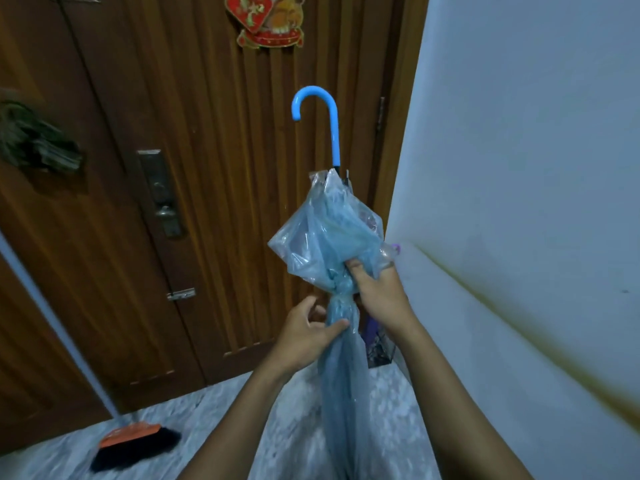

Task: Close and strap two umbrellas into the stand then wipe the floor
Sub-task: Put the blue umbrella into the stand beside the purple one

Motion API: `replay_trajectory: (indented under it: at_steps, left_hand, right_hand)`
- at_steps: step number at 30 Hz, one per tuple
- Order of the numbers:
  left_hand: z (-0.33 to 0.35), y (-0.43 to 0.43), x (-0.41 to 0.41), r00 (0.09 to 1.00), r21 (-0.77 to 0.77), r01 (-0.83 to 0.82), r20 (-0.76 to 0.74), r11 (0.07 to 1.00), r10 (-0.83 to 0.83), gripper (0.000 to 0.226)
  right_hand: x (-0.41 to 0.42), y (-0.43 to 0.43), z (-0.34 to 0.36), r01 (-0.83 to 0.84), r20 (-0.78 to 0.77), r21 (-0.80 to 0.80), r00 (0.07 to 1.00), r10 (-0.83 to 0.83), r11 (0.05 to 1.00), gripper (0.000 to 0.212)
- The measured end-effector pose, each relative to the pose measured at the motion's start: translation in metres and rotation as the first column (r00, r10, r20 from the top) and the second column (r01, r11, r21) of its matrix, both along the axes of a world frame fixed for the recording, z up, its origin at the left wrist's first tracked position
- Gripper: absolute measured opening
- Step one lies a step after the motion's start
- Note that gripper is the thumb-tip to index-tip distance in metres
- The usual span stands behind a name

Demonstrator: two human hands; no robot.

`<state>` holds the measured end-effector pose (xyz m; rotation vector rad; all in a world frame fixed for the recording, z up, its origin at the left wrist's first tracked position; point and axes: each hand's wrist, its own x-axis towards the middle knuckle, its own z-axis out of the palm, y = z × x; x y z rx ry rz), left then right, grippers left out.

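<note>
Gripping crinkly translucent blue umbrella (329,237), right hand (381,294); left hand (304,337) pinching.

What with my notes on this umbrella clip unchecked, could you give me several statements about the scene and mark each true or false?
1. The umbrella has a blue hooked handle. True.
2. The right hand grips the bunched canopy. True.
3. The umbrella stands fully open. False: its canopy is gathered in, with the left hand pinching it lower down.
4. The broom has its head at the far right. False: it is at the left, before the door.
5. The decoration on the door is green. False: it is red and gold.
</note>
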<state>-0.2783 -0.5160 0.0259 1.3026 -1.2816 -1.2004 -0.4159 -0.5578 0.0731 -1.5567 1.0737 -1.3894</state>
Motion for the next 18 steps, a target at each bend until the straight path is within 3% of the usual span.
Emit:
replay_trajectory:
  at_steps: [3, 6, 12, 18]
  left_hand:
    - [-0.003, -0.043, -0.031, 0.998, -0.031, -0.02, 0.055, 0.999, 0.022, 0.033]
    - [-0.001, -0.084, -0.06, 0.993, -0.058, -0.061, 0.101, 0.997, 0.066, 0.032]
    - [-0.02, -0.149, -0.104, 0.973, -0.189, -0.067, 0.206, 0.98, 0.107, 0.033]
    - [-0.046, -0.212, -0.127, 0.966, -0.207, -0.014, 0.248, 0.978, 0.066, 0.05]
  right_hand:
    - [-0.023, -0.04, -0.014, 0.099, 0.05, 0.09, 0.993, -0.104, 0.991, 0.045]
    - [-0.047, -0.069, -0.018, 0.211, 0.018, 0.143, 0.976, -0.215, 0.967, 0.051]
    - [-0.077, -0.127, -0.032, 0.163, -0.014, 0.137, 0.987, -0.163, 0.977, 0.085]
    - [-0.111, -0.206, -0.022, 0.334, -0.244, 0.114, 0.922, -0.299, 0.936, 0.077]
